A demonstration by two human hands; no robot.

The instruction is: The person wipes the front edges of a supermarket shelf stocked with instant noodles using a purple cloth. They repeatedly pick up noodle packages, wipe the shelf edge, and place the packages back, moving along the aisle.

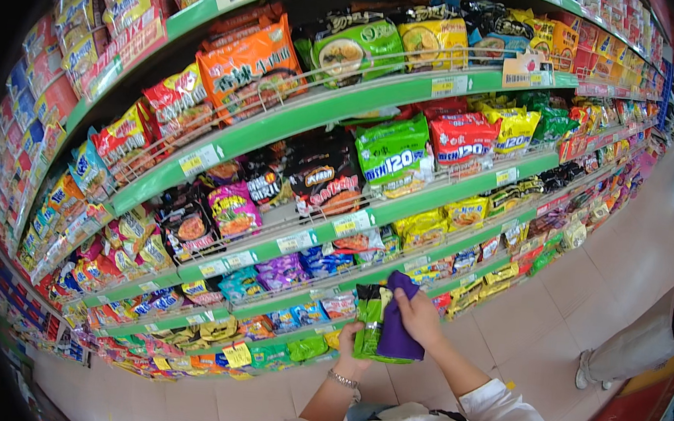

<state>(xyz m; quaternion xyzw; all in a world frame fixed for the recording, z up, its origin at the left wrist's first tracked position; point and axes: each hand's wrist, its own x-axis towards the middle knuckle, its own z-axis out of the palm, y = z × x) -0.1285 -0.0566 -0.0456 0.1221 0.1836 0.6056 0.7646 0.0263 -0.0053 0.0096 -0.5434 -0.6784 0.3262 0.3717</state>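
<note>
My left hand (349,345) grips the lower left side of a green and black instant noodle packet (369,324), held upright in front of me. In my right hand (418,318) is a purple cloth (399,336), pressed against the packet's right half and covering it. The cloth's upper end bunches above my right fingers. Part of the packet's front is hidden behind the cloth. Beyond my hands stands the green-edged store shelving (336,222), stocked with noodle bags. A green noodle bag (394,155) and a black noodle bag (323,176) sit on the middle shelf.
Wire guards and price tags (354,224) line the shelf edges. Cup noodles (132,6) are stacked at upper left. Tiled floor (519,323) runs along the shelves. At right a person (645,333) in light trousers stands near a red display (625,416).
</note>
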